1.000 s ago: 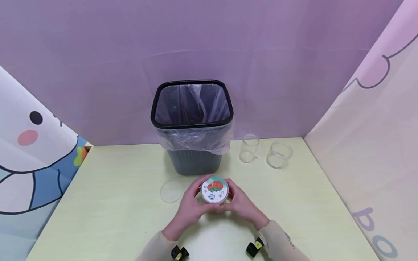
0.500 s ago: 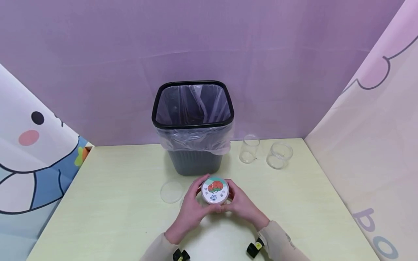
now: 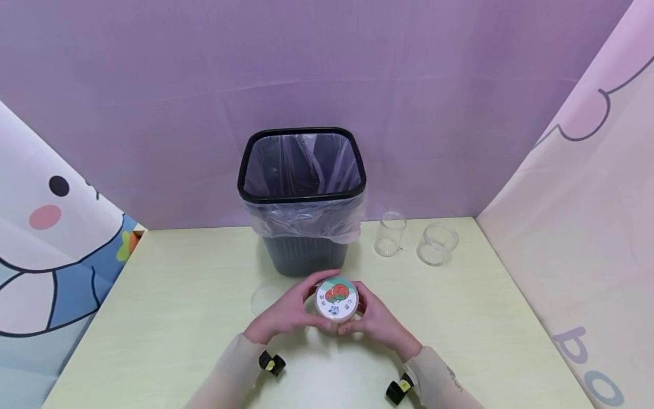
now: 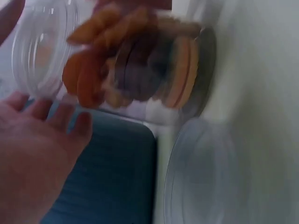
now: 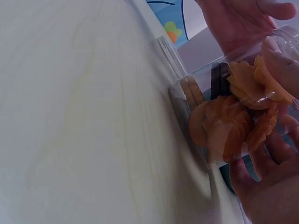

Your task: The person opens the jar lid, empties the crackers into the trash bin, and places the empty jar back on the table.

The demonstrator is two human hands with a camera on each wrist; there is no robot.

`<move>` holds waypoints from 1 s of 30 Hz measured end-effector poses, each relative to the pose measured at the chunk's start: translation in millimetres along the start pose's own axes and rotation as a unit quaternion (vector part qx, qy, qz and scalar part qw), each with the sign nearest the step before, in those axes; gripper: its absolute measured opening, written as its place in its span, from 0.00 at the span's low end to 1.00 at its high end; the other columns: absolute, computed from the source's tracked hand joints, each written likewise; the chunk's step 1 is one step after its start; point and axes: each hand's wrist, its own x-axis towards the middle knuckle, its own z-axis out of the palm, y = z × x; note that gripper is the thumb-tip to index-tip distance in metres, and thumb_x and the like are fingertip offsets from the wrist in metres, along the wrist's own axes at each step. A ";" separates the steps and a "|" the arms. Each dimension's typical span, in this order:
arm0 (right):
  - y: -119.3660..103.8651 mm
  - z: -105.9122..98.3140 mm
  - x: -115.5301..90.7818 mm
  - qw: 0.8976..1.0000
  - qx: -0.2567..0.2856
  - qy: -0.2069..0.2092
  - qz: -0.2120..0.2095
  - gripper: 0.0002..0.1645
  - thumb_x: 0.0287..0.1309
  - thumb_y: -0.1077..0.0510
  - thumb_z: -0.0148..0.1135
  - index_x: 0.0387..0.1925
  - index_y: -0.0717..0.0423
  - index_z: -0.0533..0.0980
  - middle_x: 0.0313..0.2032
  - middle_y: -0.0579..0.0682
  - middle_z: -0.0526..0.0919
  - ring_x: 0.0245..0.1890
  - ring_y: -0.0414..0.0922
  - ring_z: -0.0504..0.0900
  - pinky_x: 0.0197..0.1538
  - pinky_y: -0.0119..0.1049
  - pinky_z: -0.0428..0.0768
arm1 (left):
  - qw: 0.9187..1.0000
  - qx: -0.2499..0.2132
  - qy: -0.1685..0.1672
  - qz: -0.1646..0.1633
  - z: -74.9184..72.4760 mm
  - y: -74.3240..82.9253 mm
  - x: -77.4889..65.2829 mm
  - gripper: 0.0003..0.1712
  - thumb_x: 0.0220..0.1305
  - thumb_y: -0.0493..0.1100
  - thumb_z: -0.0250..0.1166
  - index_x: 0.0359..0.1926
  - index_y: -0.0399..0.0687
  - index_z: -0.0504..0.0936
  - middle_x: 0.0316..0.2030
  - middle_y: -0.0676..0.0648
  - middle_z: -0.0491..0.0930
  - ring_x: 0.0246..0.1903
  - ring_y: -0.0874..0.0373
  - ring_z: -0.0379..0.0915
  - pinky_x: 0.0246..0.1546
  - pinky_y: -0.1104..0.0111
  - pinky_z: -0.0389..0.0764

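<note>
A clear jar (image 5: 212,123) of orange flower-shaped snacks and round sandwich-like pieces stands upright between both hands. Its round lid (image 3: 337,295) has a white and teal label with red fruit. My right hand (image 3: 380,324) grips the jar, fingers on the far side, thumb on the near side in the right wrist view. Around the lid from the left, my left hand (image 3: 288,309) is loosely spread, with a gap between palm and lid. Its fingertips lie along the lid edge in the left wrist view; its thumb stands apart in the right wrist view.
A clear disc-shaped lid (image 4: 201,175) lies on the table, partly behind my left hand. Beyond the jar stands a grey bin (image 3: 306,255) with a black rim and plastic liner. A tall clear container (image 3: 390,234) and a wider one (image 3: 437,244) stand at back right.
My left hand has turned clockwise around the lid, its forearm swinging left and its fingertips moving right along the far edge. The lid's print keeps its direction; my right hand holds still.
</note>
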 end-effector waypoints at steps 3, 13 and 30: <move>0.9 0.2 -0.2 1.000 0.001 -0.001 -0.002 0.52 0.38 0.65 0.82 0.66 0.52 0.65 0.61 0.49 0.74 0.61 0.50 0.73 0.64 0.39 0.71 | 0.999 -0.018 -0.040 0.001 -6.7 -5.5 5.2 0.57 0.46 0.44 0.82 0.75 0.54 0.62 0.70 0.55 0.65 0.68 0.54 0.61 0.68 0.49 0.57; 4.1 2.0 -0.8 1.000 0.008 0.003 0.001 0.50 0.40 0.65 0.82 0.65 0.53 0.66 0.61 0.49 0.74 0.62 0.49 0.72 0.65 0.42 0.69 | 0.996 -0.040 -0.082 0.010 -9.3 -14.5 10.6 0.55 0.47 0.37 0.80 0.74 0.54 0.62 0.71 0.52 0.66 0.68 0.53 0.63 0.69 0.62 0.58; 2.9 1.5 0.1 1.000 0.003 0.010 0.002 0.50 0.40 0.64 0.82 0.65 0.53 0.66 0.61 0.49 0.74 0.61 0.49 0.73 0.65 0.43 0.69 | 0.992 -0.025 0.116 -0.037 30.3 1.6 -9.3 0.56 0.42 0.38 0.83 0.72 0.56 0.65 0.69 0.51 0.68 0.69 0.44 0.60 0.68 0.45 0.54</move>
